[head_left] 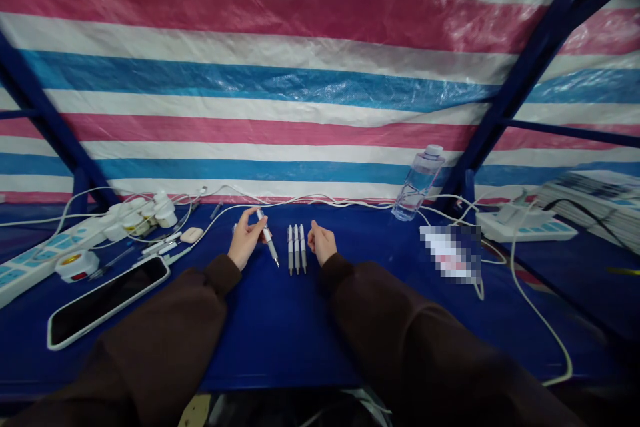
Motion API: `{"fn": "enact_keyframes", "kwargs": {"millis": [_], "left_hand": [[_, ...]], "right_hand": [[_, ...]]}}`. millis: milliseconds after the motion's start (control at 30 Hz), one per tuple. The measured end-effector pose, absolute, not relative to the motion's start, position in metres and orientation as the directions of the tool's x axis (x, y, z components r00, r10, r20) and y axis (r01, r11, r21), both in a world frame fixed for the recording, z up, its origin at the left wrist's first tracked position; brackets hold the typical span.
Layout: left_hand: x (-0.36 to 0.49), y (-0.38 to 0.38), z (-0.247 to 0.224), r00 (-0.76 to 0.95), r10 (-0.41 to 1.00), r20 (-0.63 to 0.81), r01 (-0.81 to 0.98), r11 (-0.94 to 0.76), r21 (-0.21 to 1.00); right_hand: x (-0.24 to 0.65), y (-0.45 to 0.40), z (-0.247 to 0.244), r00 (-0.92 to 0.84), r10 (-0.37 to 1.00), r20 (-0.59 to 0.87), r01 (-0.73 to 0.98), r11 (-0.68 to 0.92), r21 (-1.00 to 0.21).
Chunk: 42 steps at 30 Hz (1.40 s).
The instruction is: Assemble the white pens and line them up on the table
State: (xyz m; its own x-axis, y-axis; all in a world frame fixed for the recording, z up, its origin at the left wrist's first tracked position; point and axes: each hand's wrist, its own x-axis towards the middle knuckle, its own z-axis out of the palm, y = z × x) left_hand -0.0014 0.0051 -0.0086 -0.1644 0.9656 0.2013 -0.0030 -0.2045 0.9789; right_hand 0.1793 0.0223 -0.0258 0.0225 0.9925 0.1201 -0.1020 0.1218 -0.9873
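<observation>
A white pen with a grey grip [271, 245] is pinched between the thumb and fingers of my left hand [245, 238]. Its metal tip points down and toward me, just over the blue table. To the right of it, three similar pens [297, 249] lie side by side on the tabletop, tips toward me. My right hand [323, 242] is beside the row, closed in a loose fist with the thumb against the curled fingers. No object shows in it, and it appears apart from the pens.
On the left lie a phone [109, 301], a power strip [55, 253], plugs and white cables. A clear water bottle [417, 183] stands tilted in view at the back right. Another power strip [527, 225] and stacked papers [593, 203] are farther right. Striped sheeting [280, 73] hangs behind.
</observation>
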Motion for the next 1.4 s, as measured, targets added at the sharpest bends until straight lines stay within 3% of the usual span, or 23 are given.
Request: {"fn": "enact_keyframes", "kwargs": {"millis": [1033,1400], "left_hand": [[-0.0009,0.0036,-0.0069,-0.122,0.971,0.207,0.017,-0.206,0.978],[0.0038,0.0026,-0.0061,-0.104,0.989,0.101,-0.036,-0.105,0.994]], "right_hand": [[0.179,0.0243,-0.0299,0.023,0.991,0.131,-0.052,0.132,-0.99],[0.1792,0.025,-0.0316,0.017,0.986,0.163,-0.004,0.164,-0.987]]}}
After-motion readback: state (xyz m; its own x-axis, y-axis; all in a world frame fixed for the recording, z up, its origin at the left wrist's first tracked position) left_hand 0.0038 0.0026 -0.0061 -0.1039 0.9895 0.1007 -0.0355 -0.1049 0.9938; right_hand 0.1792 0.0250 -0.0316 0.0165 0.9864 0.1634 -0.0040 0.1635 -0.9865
